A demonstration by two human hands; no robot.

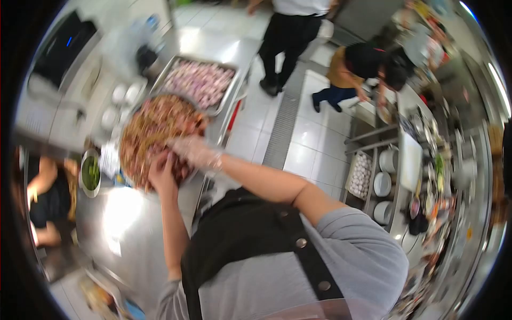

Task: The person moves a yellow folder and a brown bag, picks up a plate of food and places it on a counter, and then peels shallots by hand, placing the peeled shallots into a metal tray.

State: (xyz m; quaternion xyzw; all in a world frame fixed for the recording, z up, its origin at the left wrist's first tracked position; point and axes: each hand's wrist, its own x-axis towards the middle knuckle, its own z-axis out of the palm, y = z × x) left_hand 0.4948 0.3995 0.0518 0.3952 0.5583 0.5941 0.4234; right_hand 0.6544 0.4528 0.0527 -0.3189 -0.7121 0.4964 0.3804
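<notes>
A large round container holds a heaped mix of reddish meat pieces and brownish strands (154,120). Over its near right part is my right hand (193,150) in a clear plastic glove, touching the mix; its fingertips blur into the food. My left hand (161,169) looks bare and sits just beside it at the near edge, fingers drawn together around something too small to make out. Behind the heap, a rectangular metal tray (230,88) holds pale pink chopped pieces (200,82).
The steel counter (114,229) runs left, with an oval bowl of green pieces (92,172). White cups (118,95) stand behind. Across the tiled aisle are a standing person in black trousers (290,40), a bending person (349,69) and shelves with white pots (382,184). Another person (48,186) is at far left.
</notes>
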